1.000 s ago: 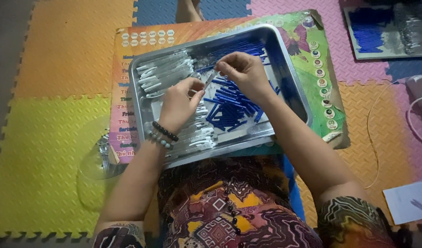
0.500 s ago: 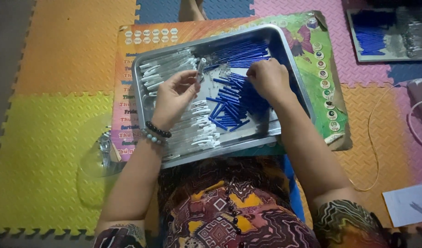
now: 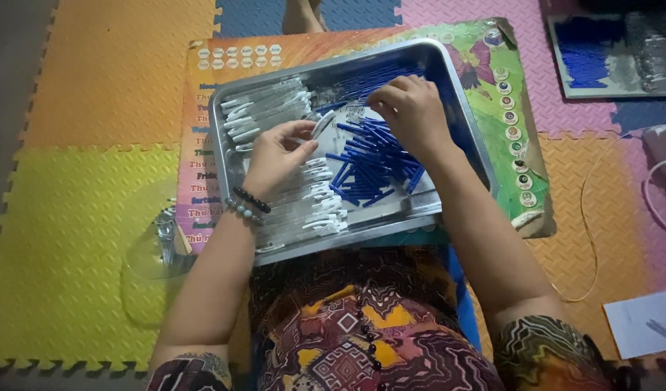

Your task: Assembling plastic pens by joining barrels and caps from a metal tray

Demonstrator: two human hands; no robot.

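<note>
Blue pens (image 3: 369,163) in metal tray (image 3: 459,108), clear caps (image 3: 264,112) alongside

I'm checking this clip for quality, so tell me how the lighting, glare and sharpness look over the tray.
Head view: dim, soft light with a bluish cast; no hard shadows. Mild glare on the metal tray's rim. The left hand and right hand are slightly soft. The blue parts and clear pieces blend together, so single ones are hard to separate. Frame corners look darker.
</note>
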